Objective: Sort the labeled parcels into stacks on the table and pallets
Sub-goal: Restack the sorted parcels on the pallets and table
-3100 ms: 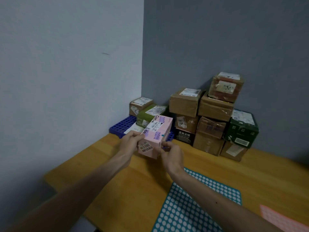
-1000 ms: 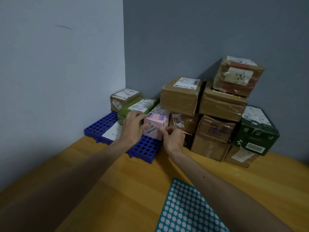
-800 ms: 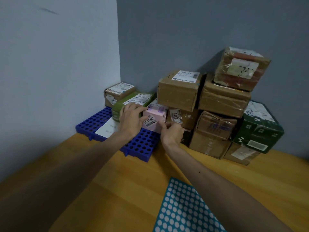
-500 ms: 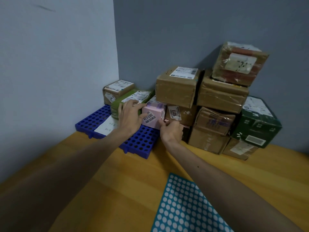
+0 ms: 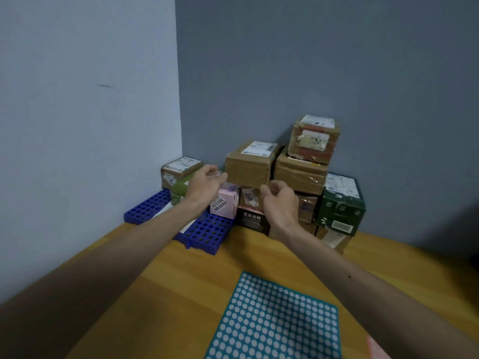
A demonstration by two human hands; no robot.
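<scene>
Parcel in hand: small pink cardboard parcel [image 5: 224, 202], printed label facing out, seated on the blue perforated plastic pallet [image 5: 207, 233] at its right edge. Pressed between the olive-green parcel [image 5: 180, 189] and the brown stack, probably so both neighbours prop it.
Left grip [image 5: 207, 186]: fingers loosely curled, holding nothing. Just over the pink cardboard parcel's upper left corner; contact impossible to judge.
Right grip [image 5: 278, 200]: loosely curled, empty, just right of the pink cardboard parcel and in front of the stack.
Pallet contents: olive-green parcel, small brown labelled box [image 5: 178, 169] in the wall corner, flat white envelope [image 5: 159, 215] partly under the left forearm, plus the pink one.
Stack on the wooden counter [image 5: 181, 281]: black printed box [image 5: 252, 220] at the base, large brown labelled box [image 5: 247, 167] above, dark green carton [image 5: 342, 203] at right, taped brown box [image 5: 315, 141] on top.
Teal white-dotted mat [image 5: 272, 320]: flat on the near counter, likely another sorting zone.
Step, as a judgement: placement looks finished.
</scene>
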